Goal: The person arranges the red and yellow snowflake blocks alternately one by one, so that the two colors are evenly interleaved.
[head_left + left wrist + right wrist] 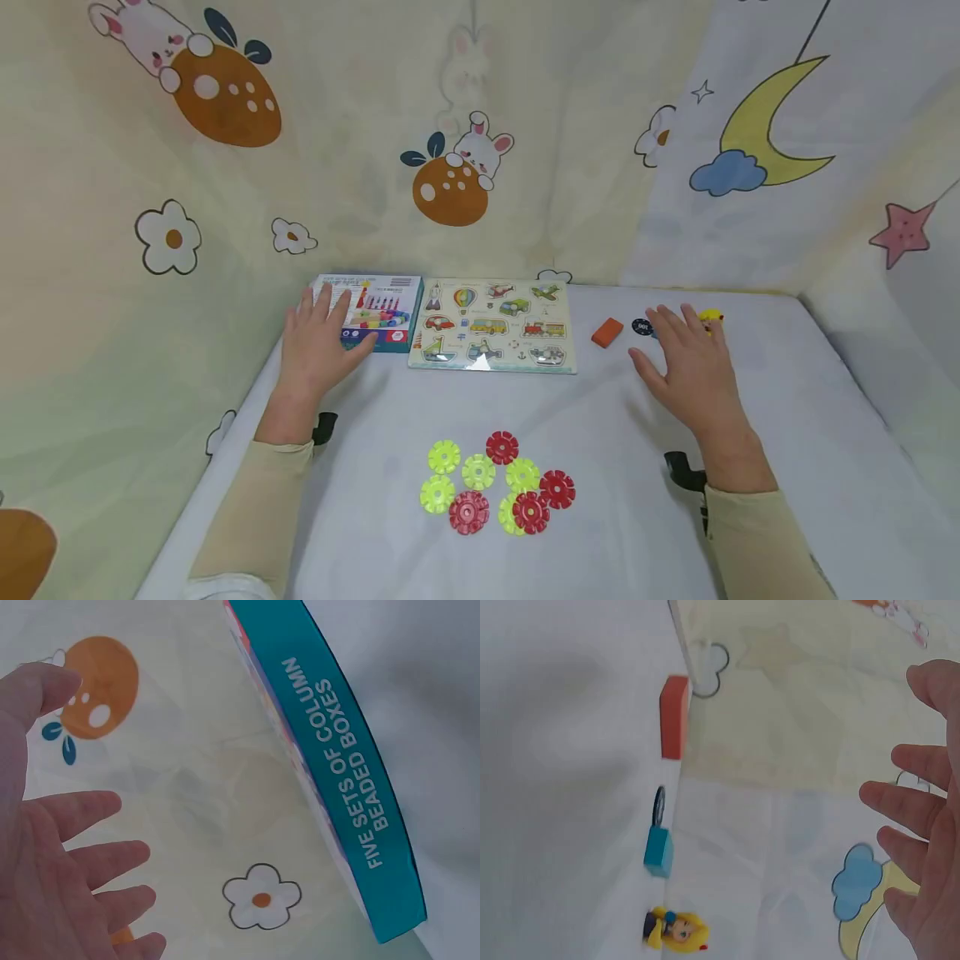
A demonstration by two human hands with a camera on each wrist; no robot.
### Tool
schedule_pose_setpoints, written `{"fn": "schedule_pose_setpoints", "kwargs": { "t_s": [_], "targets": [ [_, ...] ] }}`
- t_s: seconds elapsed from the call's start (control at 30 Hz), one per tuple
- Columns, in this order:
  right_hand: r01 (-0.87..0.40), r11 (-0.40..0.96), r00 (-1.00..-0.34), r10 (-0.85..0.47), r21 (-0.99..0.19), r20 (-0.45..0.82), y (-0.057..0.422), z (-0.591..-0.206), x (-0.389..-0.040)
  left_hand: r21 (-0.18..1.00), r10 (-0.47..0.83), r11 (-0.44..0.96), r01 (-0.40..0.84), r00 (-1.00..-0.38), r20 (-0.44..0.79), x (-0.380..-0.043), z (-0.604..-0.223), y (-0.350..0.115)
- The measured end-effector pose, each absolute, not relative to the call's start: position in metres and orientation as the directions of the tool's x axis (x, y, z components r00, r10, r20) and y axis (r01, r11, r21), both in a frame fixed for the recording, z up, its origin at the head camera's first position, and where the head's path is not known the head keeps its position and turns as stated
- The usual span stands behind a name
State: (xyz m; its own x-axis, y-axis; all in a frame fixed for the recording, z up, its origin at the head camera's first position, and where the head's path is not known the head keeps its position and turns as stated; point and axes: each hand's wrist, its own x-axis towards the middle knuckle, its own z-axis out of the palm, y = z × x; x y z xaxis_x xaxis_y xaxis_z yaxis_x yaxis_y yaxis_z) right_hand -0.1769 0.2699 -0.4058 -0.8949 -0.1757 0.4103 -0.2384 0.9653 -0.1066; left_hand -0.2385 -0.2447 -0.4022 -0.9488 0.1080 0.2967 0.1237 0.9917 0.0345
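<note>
My left hand (pixel 315 358) hovers with spread fingers over the left part of a teal-edged box (pixel 397 292) printed with crayon-like pictures; the left wrist view shows the box's lettered side (pixel 345 772) apart from that hand. On the right, my right hand (pixel 697 379) is raised with its fingers extended, holding nothing. Beyond it, partly hidden in the head view, are a blue block (pixel 658 851), a small black disc (pixel 642 327) and a yellow-haired figurine (pixel 679 930). Several yellow-green notched discs (pixel 478 472) and several red notched discs (pixel 502 447) lie between my forearms, one red overlapping a green.
A picture board (pixel 491 325) with vehicles lies beside the box at the back. An orange block (pixel 607 332) sits to its right. White cloth covers the table (pixel 600 542), and a printed curtain (pixel 570 208) rises behind and along the sides.
</note>
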Motion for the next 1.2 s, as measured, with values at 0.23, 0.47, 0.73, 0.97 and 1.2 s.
{"fn": "schedule_pose_setpoints", "kwargs": {
  "t_s": [0.23, 0.47, 0.73, 0.97, 1.2],
  "targets": [
    [-0.322, 0.938, -0.863, -0.235, -0.128, 0.447, 0.245, -0.394, -0.170, 0.108, 0.146, 0.975, 0.192, -0.931, 0.335, -0.224, -0.391, -0.233],
    [-0.409, 0.889, -0.849, -0.288, -0.206, 0.444, 0.221, -0.383, -0.161, 0.311, 0.220, 0.885, 0.345, -0.901, 0.374, -0.199, -0.382, -0.219],
    [-0.549, 0.768, -0.802, -0.372, -0.329, 0.468, 0.183, -0.383, -0.136, 0.562, 0.422, 0.591, 0.579, -0.815, 0.396, -0.180, -0.373, -0.191],
    [-0.565, 0.633, -0.825, -0.447, -0.530, 0.346, 0.150, -0.394, -0.124, 0.765, 0.590, 0.381, 0.520, -0.773, 0.232, -0.159, -0.400, -0.167],
    [-0.394, 0.598, -0.869, -0.490, -0.698, 0.070, 0.131, -0.424, -0.129, 0.803, 0.652, 0.453, 0.387, -0.758, -0.002, -0.155, -0.439, -0.168]
  ]
}}
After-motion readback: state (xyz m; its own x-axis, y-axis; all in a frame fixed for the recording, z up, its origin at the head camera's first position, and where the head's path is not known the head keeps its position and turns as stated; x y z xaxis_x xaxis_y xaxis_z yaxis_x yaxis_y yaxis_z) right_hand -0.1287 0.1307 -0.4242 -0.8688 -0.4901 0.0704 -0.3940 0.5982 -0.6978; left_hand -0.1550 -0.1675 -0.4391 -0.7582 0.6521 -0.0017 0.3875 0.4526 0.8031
